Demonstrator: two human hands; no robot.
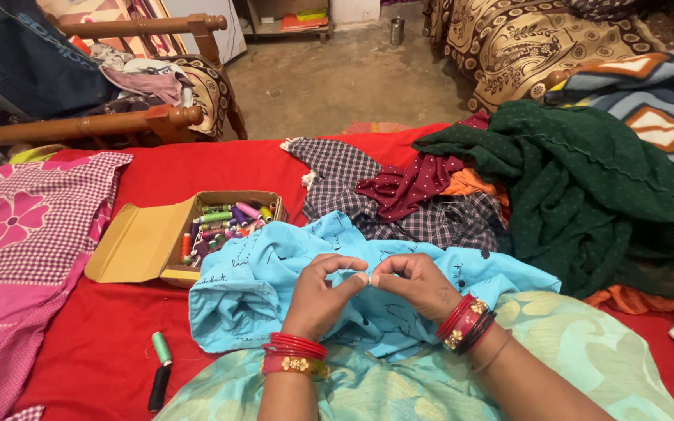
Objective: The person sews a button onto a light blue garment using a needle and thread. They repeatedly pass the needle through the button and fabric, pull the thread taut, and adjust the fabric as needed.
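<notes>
Both hands meet over the blue cloth point(274, 273) on the lap: the left hand point(320, 292) and right hand point(415, 282) pinch something tiny between closed fingertips, perhaps thread; I cannot tell. Threading seems underway, needing steady fingers. A box of thread spools point(224, 222) sits nearby.

Left hand point(323, 290), right hand point(413, 282) pinch fingertips together over light-blue cloth point(259, 288); thread box point(196, 230) near.

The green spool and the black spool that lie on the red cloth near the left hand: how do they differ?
The green spool is light in colour and lies farther from the person; the black spool is dark, looks longer and lies nearer. Both lie outside the cardboard box, almost end to end, untouched by the left hand.
</notes>
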